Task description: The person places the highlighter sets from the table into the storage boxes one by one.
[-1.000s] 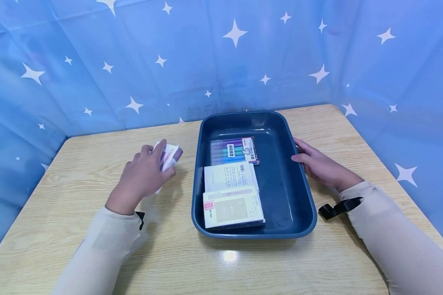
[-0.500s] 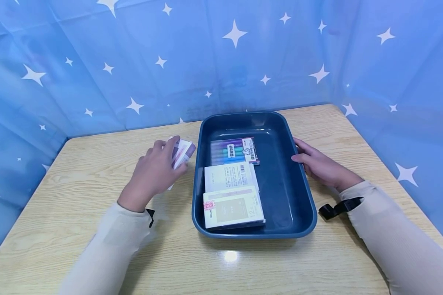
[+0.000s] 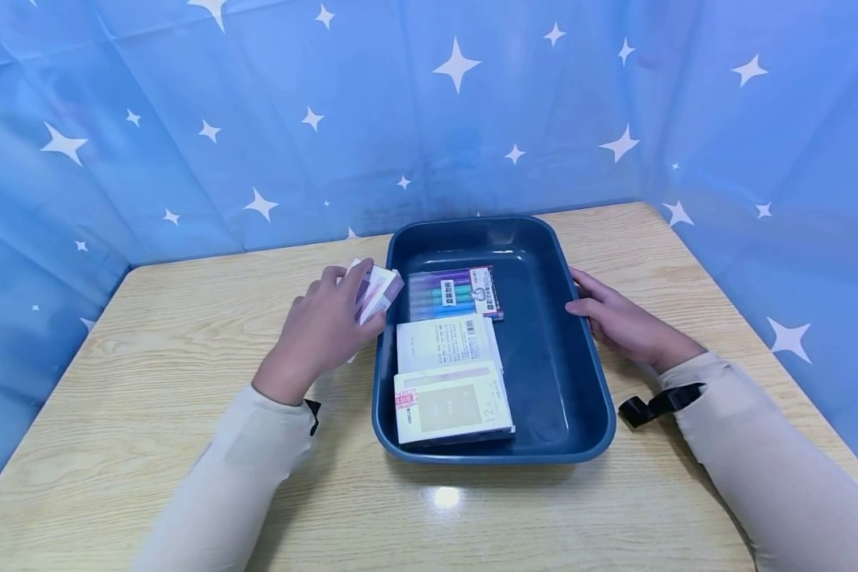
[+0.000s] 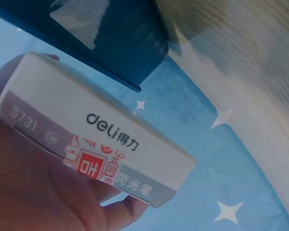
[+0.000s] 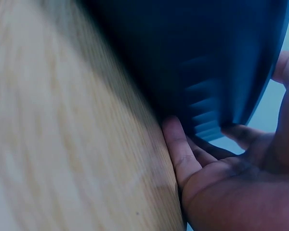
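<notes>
My left hand (image 3: 322, 330) grips a small white and purple highlighter box (image 4: 96, 125), marked "deli S731", between thumb and fingers. In the head view the box overlaps the left rim of a dark blue plastic tray (image 3: 543, 365); contact with the rim cannot be told. On the tray's right side, my right hand (image 3: 625, 327) holds the rim, thumb on top and fingers against the outer wall. Inside the tray's left half lie a clear pack of coloured pens (image 3: 443, 294), a white printed packet (image 3: 443, 342) and a cream-white box (image 3: 454, 401) overlapping that packet.
The tray stands on a light wooden table (image 3: 150, 357). A blue curtain with white stars (image 3: 357, 103) hangs behind the table and along its sides. Black straps (image 3: 661, 403) sit at the wrists.
My left hand has carried the highlighter box rightward, from over the table to the tray's left rim. The right hand, tray and its contents stay where they were.
</notes>
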Demonstrator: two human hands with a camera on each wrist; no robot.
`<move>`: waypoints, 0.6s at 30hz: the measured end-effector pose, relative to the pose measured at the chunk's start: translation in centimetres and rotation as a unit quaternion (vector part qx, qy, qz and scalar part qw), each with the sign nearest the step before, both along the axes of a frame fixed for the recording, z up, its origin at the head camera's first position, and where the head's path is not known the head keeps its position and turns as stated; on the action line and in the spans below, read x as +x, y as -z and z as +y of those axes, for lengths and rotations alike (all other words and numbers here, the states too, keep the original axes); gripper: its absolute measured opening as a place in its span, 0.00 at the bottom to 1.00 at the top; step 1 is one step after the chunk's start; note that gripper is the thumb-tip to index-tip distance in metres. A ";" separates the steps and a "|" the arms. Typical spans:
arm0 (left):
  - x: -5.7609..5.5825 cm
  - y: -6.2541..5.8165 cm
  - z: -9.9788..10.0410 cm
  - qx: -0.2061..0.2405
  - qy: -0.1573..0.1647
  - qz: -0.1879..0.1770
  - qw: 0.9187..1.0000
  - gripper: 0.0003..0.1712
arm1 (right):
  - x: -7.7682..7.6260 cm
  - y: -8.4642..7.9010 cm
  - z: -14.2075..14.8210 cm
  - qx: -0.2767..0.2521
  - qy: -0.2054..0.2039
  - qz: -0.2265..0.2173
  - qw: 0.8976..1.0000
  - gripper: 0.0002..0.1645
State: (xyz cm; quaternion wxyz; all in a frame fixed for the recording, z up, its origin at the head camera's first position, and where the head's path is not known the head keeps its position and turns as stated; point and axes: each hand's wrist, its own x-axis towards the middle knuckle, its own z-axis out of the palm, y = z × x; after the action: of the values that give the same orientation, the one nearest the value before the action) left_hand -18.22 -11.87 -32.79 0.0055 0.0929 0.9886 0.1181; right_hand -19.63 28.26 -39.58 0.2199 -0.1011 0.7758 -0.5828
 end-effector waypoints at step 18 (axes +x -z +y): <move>-0.1 0.4 0.5 0.018 -0.004 -0.001 1.000 0.41 | 0.1 -0.1 0.0 -0.005 -0.002 0.001 1.000 0.43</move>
State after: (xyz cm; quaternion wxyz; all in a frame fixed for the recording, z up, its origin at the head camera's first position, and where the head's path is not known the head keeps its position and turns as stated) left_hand -18.34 -11.37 -33.22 0.0043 0.0887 0.9867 0.1358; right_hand -19.54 28.26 -39.47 0.2201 -0.1043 0.7730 -0.5858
